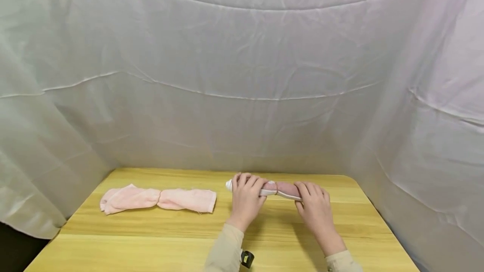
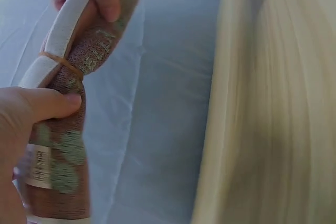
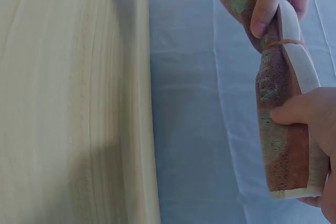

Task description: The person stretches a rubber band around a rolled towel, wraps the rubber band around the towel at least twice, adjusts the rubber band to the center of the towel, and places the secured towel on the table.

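Both hands hold a rolled, dusty-pink towel (image 1: 288,188) above the back part of the table. It has a white border and green patches, and a thin brown band (image 2: 63,63) cinches its middle. My left hand (image 1: 246,196) grips the left half, thumb along the roll near the band. The right half is in the grip of my right hand (image 1: 314,204). Close to the left end, a white barcode label (image 2: 40,166) shows in the left wrist view. A light pink towel (image 1: 185,200), also cinched at its middle, lies to the left of my left hand.
The wooden table (image 1: 124,251) has its far edge just behind the towels. Pale grey curtains (image 1: 242,129) hang at the back and on both sides. Beneath the left sleeve, a small black object (image 1: 247,259) is visible.
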`<state>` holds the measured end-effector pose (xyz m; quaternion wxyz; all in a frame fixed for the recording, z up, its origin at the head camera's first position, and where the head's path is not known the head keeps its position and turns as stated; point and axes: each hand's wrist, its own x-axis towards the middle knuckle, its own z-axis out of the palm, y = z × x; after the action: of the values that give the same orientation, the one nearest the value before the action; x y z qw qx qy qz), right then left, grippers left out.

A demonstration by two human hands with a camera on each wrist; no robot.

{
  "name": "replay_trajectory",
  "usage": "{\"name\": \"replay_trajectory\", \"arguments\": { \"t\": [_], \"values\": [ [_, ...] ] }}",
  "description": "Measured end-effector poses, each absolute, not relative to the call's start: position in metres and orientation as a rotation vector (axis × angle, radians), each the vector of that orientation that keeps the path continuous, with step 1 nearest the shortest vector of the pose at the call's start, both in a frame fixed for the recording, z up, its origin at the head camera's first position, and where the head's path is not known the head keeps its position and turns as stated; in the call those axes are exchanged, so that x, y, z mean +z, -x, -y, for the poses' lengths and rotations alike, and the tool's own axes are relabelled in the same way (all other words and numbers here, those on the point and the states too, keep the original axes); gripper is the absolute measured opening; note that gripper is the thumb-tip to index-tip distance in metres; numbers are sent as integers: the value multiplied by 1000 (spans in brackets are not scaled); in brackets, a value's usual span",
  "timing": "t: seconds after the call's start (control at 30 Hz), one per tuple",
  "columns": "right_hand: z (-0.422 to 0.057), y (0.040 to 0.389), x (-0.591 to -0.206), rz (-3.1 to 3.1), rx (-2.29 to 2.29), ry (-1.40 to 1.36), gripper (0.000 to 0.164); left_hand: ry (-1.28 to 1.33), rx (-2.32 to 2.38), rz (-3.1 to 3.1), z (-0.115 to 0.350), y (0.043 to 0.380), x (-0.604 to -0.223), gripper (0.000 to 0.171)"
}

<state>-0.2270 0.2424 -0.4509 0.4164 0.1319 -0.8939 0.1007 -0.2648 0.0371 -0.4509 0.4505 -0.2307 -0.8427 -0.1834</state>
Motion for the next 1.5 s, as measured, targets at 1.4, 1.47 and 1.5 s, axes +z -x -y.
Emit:
{"name": "replay_trajectory", "arguments": {
  "t": [1.4,1.47,1.5],
  "values": [
    [-228,263,-474,2453,268,-418,43,829,5,2164,16,291,-466,31],
    [-228,266,-477,2462,264,-418,43,818,7,2189,14,292,-470,32],
    [-228,267,-479,2465,260,-418,43,814,5,2199,13,293,-472,32]
  ]
}}
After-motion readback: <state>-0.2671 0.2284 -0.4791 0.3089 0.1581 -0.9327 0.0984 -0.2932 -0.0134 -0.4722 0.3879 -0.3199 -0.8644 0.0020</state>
